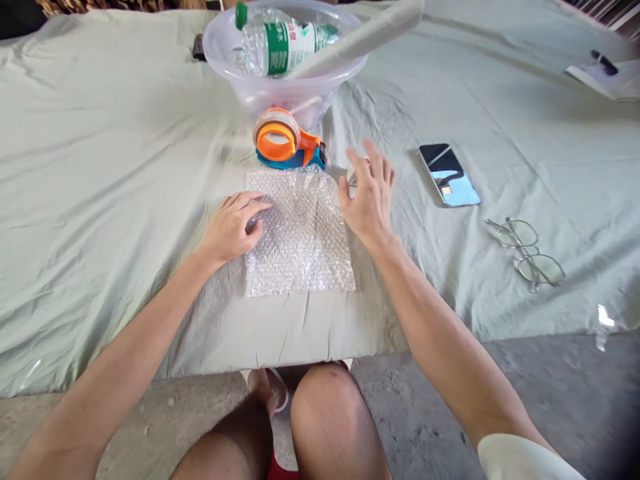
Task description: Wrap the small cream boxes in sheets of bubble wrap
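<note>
A square piece of clear bubble wrap (305, 240) lies flat on the cloth-covered table in front of me. My left hand (235, 223) rests on its left edge, fingers stretched out over the bubbles. Just past the right edge, my right hand (370, 197) is raised with its fingers apart and slightly blurred. Behind those fingers shows part of a small white object (352, 175), too hidden to name. An orange and blue tape dispenser (277, 142) with a roll of clear tape stands at the far edge of the wrap.
Behind the dispenser stands a translucent plastic basin (240, 77) holding a green-labelled bottle (277, 48) and a pale roll (370, 37). To the right lie a phone (449, 175) and folded eyeglasses (525, 250). A black pen (604, 62) rests on papers (625, 79) at the far right.
</note>
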`<act>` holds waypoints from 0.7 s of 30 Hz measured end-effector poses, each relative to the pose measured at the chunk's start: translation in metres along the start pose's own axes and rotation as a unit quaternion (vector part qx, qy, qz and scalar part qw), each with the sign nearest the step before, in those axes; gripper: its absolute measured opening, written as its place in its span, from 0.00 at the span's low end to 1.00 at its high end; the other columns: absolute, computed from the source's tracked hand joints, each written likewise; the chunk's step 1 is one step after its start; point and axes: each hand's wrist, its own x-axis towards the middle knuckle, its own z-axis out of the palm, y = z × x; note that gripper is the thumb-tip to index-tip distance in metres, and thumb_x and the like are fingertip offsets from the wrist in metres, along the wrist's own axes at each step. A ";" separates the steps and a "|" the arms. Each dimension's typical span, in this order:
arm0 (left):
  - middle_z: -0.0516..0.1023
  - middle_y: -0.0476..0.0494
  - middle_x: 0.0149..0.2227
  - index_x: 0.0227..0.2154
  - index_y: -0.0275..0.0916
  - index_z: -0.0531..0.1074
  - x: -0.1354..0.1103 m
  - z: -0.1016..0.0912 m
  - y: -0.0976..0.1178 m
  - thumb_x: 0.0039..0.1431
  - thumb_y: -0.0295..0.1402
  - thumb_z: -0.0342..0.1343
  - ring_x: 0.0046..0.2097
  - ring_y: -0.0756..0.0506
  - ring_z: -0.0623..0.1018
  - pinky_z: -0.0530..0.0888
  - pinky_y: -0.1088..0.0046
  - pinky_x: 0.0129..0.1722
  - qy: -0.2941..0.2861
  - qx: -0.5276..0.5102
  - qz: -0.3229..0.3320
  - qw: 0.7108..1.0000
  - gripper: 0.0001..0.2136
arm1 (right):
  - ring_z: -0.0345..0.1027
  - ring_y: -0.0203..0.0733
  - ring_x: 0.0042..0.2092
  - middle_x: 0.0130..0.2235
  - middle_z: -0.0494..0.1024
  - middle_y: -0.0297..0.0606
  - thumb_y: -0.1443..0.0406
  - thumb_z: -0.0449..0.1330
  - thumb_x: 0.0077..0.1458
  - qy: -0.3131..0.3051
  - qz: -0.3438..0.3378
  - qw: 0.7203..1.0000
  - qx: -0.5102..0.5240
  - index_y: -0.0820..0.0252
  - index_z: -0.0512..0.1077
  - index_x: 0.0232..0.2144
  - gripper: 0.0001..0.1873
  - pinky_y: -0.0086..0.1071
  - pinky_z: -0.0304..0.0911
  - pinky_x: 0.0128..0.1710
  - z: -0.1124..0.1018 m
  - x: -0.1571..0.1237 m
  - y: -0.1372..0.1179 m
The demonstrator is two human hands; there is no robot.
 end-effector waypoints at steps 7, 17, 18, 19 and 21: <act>0.82 0.36 0.70 0.64 0.40 0.82 0.001 -0.001 0.000 0.74 0.33 0.53 0.70 0.31 0.80 0.74 0.44 0.73 -0.006 0.003 -0.003 1.000 0.21 | 0.75 0.67 0.70 0.74 0.76 0.55 0.62 0.63 0.67 -0.041 0.113 0.992 -0.040 0.52 0.61 0.79 0.41 0.70 0.71 0.71 0.003 0.004 0.031; 0.81 0.36 0.71 0.65 0.42 0.81 0.001 0.000 0.000 0.75 0.33 0.53 0.71 0.30 0.79 0.73 0.43 0.74 -0.021 0.004 -0.015 1.000 0.21 | 0.80 0.63 0.61 0.66 0.80 0.52 0.51 0.70 0.70 0.019 0.084 0.995 0.053 0.52 0.67 0.69 0.33 0.64 0.79 0.65 0.007 0.004 0.019; 0.81 0.36 0.71 0.65 0.42 0.81 0.001 0.000 0.000 0.75 0.33 0.53 0.71 0.30 0.79 0.72 0.43 0.75 -0.023 0.004 -0.016 1.000 0.21 | 0.81 0.61 0.59 0.66 0.80 0.52 0.48 0.70 0.71 0.027 0.080 0.993 0.077 0.51 0.67 0.70 0.34 0.63 0.80 0.63 0.009 0.003 0.016; 0.81 0.36 0.71 0.65 0.42 0.81 0.001 0.000 0.000 0.76 0.33 0.53 0.71 0.30 0.79 0.72 0.43 0.74 -0.024 0.005 -0.016 1.000 0.21 | 0.82 0.59 0.56 0.65 0.80 0.51 0.46 0.70 0.71 0.031 0.072 0.992 0.102 0.51 0.66 0.70 0.35 0.62 0.82 0.61 0.010 0.003 0.014; 0.81 0.35 0.70 0.65 0.41 0.81 0.002 0.000 0.000 0.77 0.34 0.53 0.71 0.30 0.79 0.73 0.43 0.74 -0.024 0.006 -0.014 1.000 0.20 | 0.83 0.57 0.54 0.65 0.80 0.49 0.41 0.70 0.70 0.033 0.047 0.988 0.145 0.48 0.66 0.71 0.38 0.60 0.83 0.60 0.013 0.001 0.007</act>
